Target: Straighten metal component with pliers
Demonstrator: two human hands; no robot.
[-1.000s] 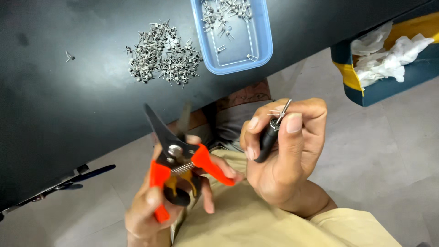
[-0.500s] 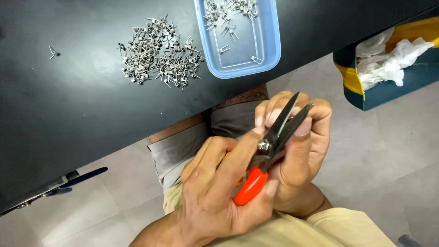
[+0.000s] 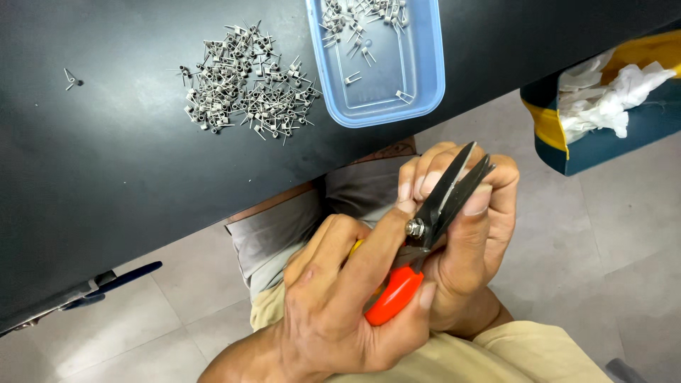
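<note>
Orange-handled snips (image 3: pixel 425 234) sit in our lap, below the black table (image 3: pixel 106 177) edge; our left hand (image 3: pixel 340 305) clenches the handles, our right hand (image 3: pixel 468 241) pinches the blades. Open floor (image 3: pixel 603 234) lies at three o'clock; blue tray (image 3: pixel 425 85) overhangs at twelve.

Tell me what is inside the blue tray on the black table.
The blue tray holds small bent metal wire pieces, most bunched at its far end, two or three lying loose on the bare floor nearer the front rim. The tray's far end is cut off by the picture's edge, so its contents there cannot be seen.
</note>
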